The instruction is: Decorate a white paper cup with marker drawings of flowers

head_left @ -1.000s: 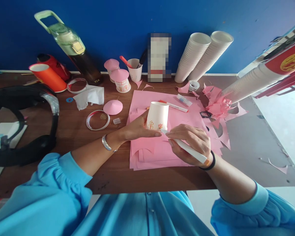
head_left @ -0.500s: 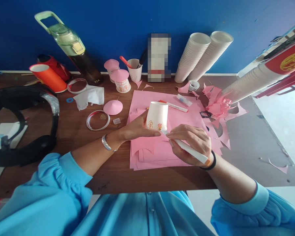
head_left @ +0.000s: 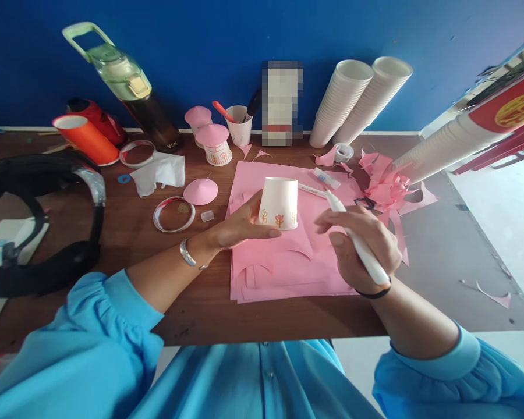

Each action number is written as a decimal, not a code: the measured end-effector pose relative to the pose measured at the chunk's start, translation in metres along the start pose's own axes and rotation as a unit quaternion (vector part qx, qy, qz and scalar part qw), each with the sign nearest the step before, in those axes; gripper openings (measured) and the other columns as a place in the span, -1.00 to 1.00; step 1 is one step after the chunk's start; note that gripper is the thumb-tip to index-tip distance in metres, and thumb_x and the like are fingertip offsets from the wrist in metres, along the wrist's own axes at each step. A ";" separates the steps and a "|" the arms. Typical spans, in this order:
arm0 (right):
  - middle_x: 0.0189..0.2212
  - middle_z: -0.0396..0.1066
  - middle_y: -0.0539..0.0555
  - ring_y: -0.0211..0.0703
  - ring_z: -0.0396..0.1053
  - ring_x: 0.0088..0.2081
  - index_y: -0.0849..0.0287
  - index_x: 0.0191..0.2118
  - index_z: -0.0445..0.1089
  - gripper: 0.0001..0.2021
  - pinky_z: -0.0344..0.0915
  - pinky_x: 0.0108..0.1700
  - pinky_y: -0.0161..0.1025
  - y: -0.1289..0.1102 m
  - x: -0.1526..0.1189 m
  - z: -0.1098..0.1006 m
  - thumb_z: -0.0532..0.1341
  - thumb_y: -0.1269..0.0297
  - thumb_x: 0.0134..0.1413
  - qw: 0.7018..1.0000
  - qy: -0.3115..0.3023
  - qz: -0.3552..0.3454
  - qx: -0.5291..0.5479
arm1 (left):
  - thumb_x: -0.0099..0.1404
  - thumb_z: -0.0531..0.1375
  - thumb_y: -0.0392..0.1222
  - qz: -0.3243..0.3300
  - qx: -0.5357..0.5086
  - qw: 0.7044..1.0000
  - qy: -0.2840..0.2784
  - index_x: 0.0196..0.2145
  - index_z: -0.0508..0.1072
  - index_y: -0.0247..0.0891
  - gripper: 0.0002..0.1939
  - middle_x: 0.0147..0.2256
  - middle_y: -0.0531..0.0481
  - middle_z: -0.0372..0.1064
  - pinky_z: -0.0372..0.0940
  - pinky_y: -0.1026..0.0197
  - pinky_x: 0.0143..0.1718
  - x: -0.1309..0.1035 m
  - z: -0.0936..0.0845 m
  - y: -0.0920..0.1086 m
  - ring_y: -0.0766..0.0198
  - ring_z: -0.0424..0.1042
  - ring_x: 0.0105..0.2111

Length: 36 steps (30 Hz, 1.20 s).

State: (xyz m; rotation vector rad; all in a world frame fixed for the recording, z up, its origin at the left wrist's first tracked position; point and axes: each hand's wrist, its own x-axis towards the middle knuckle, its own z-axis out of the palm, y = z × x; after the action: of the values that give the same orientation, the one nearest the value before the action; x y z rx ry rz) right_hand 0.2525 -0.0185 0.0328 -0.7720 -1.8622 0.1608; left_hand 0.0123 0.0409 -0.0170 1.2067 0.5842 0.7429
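Black band [head_left: 65, 267]: lying on the table [head_left: 201, 317] at far left, well away from the action.
Tall bottle [head_left: 155, 119]: standing at the back, green lid uppermost, well apart from both hands.
Pink cone [head_left: 201, 191]: sitting on bare wood, point up; could get crushed by a careless leftward sweep.
Cone-topped cups [head_left: 218, 152]: paired at the back, with orange flowers low on the nearer one.
Left hand [head_left: 244, 227]: curled around the left side of the cup [head_left: 280, 201], with the thumb along the lower front edge and the other fingers mostly hidden. Could smear the flowers there, if wet, by rubbing; could dent the thin wall by squeezing too hard.
Cup: held over the pink sheets [head_left: 297, 276], near upright, rim down. Looks white and smooth, bare above, decorated low: a yellow-brown outlined flower, a redder bloom in the middle, a partial mark at the right edge.
Spare marker [head_left: 311, 190]: lying on the sheets behind; could roll if knocked.
Marker [head_left: 337, 202]: pointing up and away, tip bare, apart from the cup. Could streak wall or paper through a slip.
Right hand [head_left: 364, 241]: closed loosely around the marker, with thumb and index fingertips parted.
Pink scraps [head_left: 388, 183]: heaped beyond, at the right.
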 end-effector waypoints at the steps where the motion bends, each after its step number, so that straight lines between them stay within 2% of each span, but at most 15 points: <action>1: -0.16 0.64 0.08 -0.10 0.62 -0.31 0.00 0.18 0.44 -0.70 0.61 -0.23 -0.12 0.003 -0.001 0.001 0.29 0.30 0.40 1.000 0.002 0.015 0.003 | 0.09 0.56 0.00 0.004 -0.008 1.000 -0.004 0.30 0.37 -0.04 -0.13 0.19 -0.18 0.48 0.37 -0.11 0.16 0.000 0.000 0.001 -0.15 0.44 0.23; 4: 0.13 0.57 0.21 0.06 0.65 -0.02 -0.01 0.30 0.30 -0.45 0.65 -0.03 0.02 0.013 -0.002 0.005 0.43 0.14 0.30 0.998 -0.031 0.051 0.019 | 0.11 0.55 0.01 0.009 -0.037 0.999 -0.032 0.30 0.39 -0.04 -0.15 0.18 -0.19 0.51 0.38 -0.15 0.19 -0.001 0.001 0.005 -0.17 0.48 0.22; 7: 0.30 0.44 0.31 0.24 0.44 0.33 -0.01 0.37 0.17 -0.24 0.53 0.25 0.22 0.022 -0.003 0.009 0.51 0.09 0.18 0.997 -0.062 0.045 0.032 | 0.11 0.54 0.02 0.000 -0.066 0.996 -0.061 0.29 0.43 -0.04 -0.17 0.19 -0.21 0.53 0.37 -0.23 0.24 -0.002 0.002 0.007 -0.23 0.50 0.23; 10: 0.37 0.33 0.37 0.30 0.28 0.45 0.02 0.40 0.11 -0.16 0.37 0.39 0.33 0.028 -0.002 0.011 0.52 0.01 0.15 0.994 -0.092 0.029 0.050 | 0.11 0.54 0.07 -0.017 -0.083 0.992 -0.090 0.25 0.49 -0.09 -0.22 0.14 -0.25 0.58 0.37 -0.29 0.25 -0.004 0.001 0.006 -0.27 0.52 0.23; 14: 0.33 0.38 0.37 0.27 0.37 0.38 0.03 0.39 0.12 -0.20 0.46 0.30 0.27 0.029 0.001 0.010 0.48 -0.02 0.19 0.993 -0.116 0.013 0.026 | 0.12 0.53 0.07 -0.024 -0.082 0.990 -0.114 0.16 0.57 -0.13 -0.33 0.11 -0.26 0.60 0.36 -0.31 0.26 -0.005 -0.001 0.007 -0.27 0.52 0.23; 17: 0.25 0.47 0.33 0.24 0.47 0.27 0.03 0.36 0.15 -0.27 0.51 0.21 0.22 0.028 0.003 0.009 0.46 0.00 0.23 0.994 -0.105 -0.015 -0.027 | 0.16 0.51 0.02 0.000 -0.062 0.992 -0.112 0.18 0.56 -0.10 -0.36 0.20 -0.24 0.53 0.33 -0.30 0.29 -0.003 0.002 0.010 -0.26 0.41 0.32; 21: 0.22 0.50 0.29 0.25 0.48 0.24 0.02 0.38 0.16 -0.31 0.48 0.20 0.22 0.027 0.000 0.009 0.43 0.12 0.25 0.988 -0.086 -0.047 -0.120 | 0.04 0.59 -0.02 0.062 0.018 0.997 -0.038 0.28 0.44 -0.02 -0.14 0.37 -0.19 0.31 0.22 -0.26 0.39 0.001 0.009 0.007 -0.25 0.19 0.44; 23: 0.22 0.51 0.27 0.25 0.46 0.26 0.01 0.39 0.15 -0.32 0.46 0.21 0.22 0.026 -0.002 0.011 0.41 0.19 0.26 0.983 -0.091 -0.052 -0.151 | 0.00 0.61 -0.04 0.066 0.057 0.996 0.000 0.29 0.38 -0.04 -0.06 0.36 -0.20 0.27 0.18 -0.26 0.41 0.003 0.010 0.003 -0.24 0.16 0.44; 25: 0.23 0.51 0.27 0.25 0.46 0.26 0.02 0.40 0.14 -0.33 0.46 0.21 0.22 0.025 -0.003 0.012 0.39 0.23 0.28 0.981 -0.093 -0.054 -0.160 | 0.02 0.61 -0.06 0.058 0.073 0.995 0.019 0.28 0.36 -0.06 -0.08 0.32 -0.21 0.30 0.23 -0.25 0.37 0.004 0.010 -0.001 -0.23 0.20 0.41; 29: 0.28 0.47 0.30 0.24 0.45 0.28 0.05 0.40 0.12 -0.31 0.45 0.23 0.22 0.023 0.000 0.012 0.40 0.17 0.28 0.988 -0.091 -0.044 -0.115 | 0.05 0.59 -0.08 0.063 0.022 0.998 -0.001 0.21 0.42 -0.06 -0.20 0.23 -0.17 0.41 0.36 -0.16 0.26 0.003 0.007 -0.002 -0.18 0.34 0.31; 34: 0.27 0.47 0.31 0.25 0.45 0.28 0.05 0.43 0.12 -0.24 0.47 0.23 0.23 0.023 0.003 0.010 0.44 0.09 0.25 0.993 -0.096 -0.026 -0.066 | 0.18 0.52 -0.04 0.041 -0.021 0.998 -0.049 0.19 0.52 -0.08 -0.36 0.26 -0.17 0.45 0.30 -0.17 0.33 0.002 0.008 0.005 -0.17 0.39 0.32; 36: 0.26 0.47 0.32 0.25 0.45 0.28 0.05 0.43 0.12 -0.23 0.48 0.22 0.23 0.024 0.002 0.012 0.45 0.09 0.24 0.993 -0.095 -0.024 -0.070 | 0.18 0.53 -0.05 0.034 -0.016 0.998 -0.057 0.18 0.54 -0.07 -0.37 0.26 -0.17 0.47 0.30 -0.19 0.33 0.002 0.010 0.007 -0.18 0.42 0.29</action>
State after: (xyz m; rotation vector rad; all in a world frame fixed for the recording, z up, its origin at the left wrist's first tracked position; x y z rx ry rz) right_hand 0.2520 0.0043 0.0190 -0.8300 -2.0885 0.0747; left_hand 0.0197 0.0376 -0.0080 1.2360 0.4380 0.7323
